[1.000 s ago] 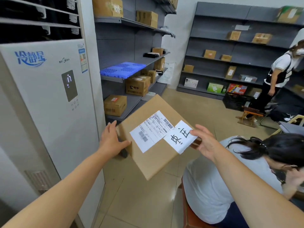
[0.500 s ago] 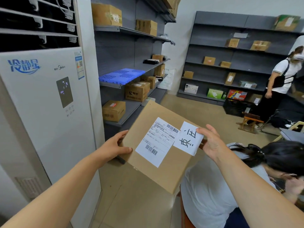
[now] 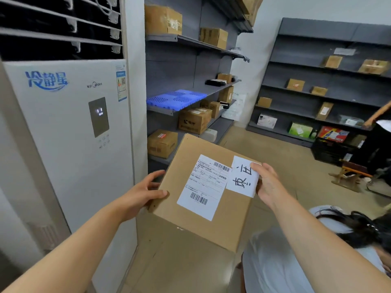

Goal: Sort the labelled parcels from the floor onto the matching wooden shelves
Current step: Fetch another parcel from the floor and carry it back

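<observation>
I hold a flat brown cardboard parcel (image 3: 224, 218) in front of me, tilted, with a white shipping label and a handwritten white slip on top. My left hand (image 3: 143, 194) grips its left edge, thumb on top. My right hand (image 3: 267, 185) grips the right edge and pins the slip. Grey shelves (image 3: 190, 42) with several boxes stand ahead on the left. A second dark shelf unit (image 3: 330, 96) lines the far wall.
A tall white air conditioner (image 3: 69, 144) stands close on my left. A seated person in a grey shirt (image 3: 275, 263) is low at my right. Another person (image 3: 378, 132) stands by the far shelves, near a black crate (image 3: 330, 149) and a small wooden stool (image 3: 349, 174).
The parcel has stayed in both hands and sits lower and more central in view. The left shelves look closer and larger. The standing person has shifted toward the right edge.
</observation>
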`<action>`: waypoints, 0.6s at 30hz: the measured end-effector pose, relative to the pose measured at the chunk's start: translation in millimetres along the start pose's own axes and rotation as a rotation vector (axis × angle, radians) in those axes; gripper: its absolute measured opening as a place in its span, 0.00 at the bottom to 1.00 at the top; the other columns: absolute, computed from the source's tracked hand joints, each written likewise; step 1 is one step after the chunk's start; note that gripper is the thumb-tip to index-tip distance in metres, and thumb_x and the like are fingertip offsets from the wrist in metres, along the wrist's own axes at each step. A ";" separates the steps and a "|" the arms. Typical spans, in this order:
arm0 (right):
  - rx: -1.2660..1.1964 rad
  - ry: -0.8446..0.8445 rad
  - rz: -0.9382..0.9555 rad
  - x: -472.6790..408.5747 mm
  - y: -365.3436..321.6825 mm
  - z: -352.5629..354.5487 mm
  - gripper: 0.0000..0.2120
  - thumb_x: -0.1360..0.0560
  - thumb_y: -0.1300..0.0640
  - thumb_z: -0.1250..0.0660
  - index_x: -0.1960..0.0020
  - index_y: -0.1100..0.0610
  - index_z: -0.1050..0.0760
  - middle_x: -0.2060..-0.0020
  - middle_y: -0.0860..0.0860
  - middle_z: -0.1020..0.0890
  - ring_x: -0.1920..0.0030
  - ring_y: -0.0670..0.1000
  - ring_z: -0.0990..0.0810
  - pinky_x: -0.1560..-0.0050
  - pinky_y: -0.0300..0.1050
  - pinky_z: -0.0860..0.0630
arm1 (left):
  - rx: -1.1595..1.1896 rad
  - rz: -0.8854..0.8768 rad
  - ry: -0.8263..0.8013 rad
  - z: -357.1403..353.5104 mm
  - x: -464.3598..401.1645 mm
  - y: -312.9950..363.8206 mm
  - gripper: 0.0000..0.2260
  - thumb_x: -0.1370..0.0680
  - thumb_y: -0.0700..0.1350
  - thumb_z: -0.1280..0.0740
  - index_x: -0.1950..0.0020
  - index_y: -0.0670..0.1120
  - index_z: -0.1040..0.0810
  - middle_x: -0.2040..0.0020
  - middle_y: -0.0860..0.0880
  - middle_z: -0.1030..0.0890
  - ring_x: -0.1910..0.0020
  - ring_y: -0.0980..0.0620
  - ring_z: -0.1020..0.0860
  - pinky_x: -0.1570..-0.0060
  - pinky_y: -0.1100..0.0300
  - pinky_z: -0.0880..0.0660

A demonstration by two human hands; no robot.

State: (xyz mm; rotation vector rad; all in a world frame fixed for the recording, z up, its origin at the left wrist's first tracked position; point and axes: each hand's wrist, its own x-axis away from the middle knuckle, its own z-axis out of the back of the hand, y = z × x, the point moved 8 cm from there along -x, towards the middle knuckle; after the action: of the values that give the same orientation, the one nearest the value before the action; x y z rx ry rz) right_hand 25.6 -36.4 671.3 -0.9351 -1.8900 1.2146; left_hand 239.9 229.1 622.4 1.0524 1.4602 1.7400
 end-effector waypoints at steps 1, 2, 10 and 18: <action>0.021 -0.015 0.008 -5.3 2.1 -10.3 0.35 0.29 0.60 0.29 0.28 0.55 0.42 0.53 0.52 0.20 0.57 0.51 0.21 0.48 0.54 0.25 | 0.002 -0.003 0.019 8.1 -4.4 2.4 0.37 0.39 0.54 0.24 0.34 0.64 0.37 0.38 0.46 0.29 0.41 0.47 0.27 0.43 0.52 0.29; 0.051 -0.033 0.015 -9.9 4.9 -20.9 0.35 0.29 0.60 0.29 0.28 0.55 0.43 0.52 0.53 0.20 0.57 0.51 0.21 0.51 0.52 0.24 | 0.002 -0.005 0.039 16.0 -8.7 4.1 0.37 0.38 0.54 0.24 0.33 0.63 0.37 0.38 0.45 0.29 0.41 0.46 0.28 0.40 0.49 0.30; 0.532 -0.175 0.117 -21.9 59.4 -83.6 0.48 0.32 0.60 0.26 0.24 0.51 0.55 0.28 0.52 0.37 0.40 0.49 0.29 0.43 0.44 0.32 | 0.075 -0.008 0.290 66.0 -27.3 -1.6 0.33 0.30 0.45 0.27 0.30 0.58 0.39 0.40 0.46 0.31 0.46 0.49 0.27 0.58 0.61 0.28; 0.760 -0.459 0.227 -20.6 96.5 -110.9 0.55 0.38 0.55 0.23 0.25 0.43 0.56 0.27 0.47 0.41 0.30 0.46 0.37 0.30 0.50 0.35 | 0.204 -0.036 0.539 73.2 -17.7 -11.1 0.29 0.28 0.44 0.29 0.31 0.55 0.37 0.43 0.46 0.26 0.49 0.47 0.22 0.62 0.59 0.25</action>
State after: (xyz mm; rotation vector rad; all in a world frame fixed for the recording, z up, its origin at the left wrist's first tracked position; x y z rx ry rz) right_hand 148.7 23.2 613.5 -0.4741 -1.4275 2.2142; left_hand 312.2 251.2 613.4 0.6669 2.0044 1.9732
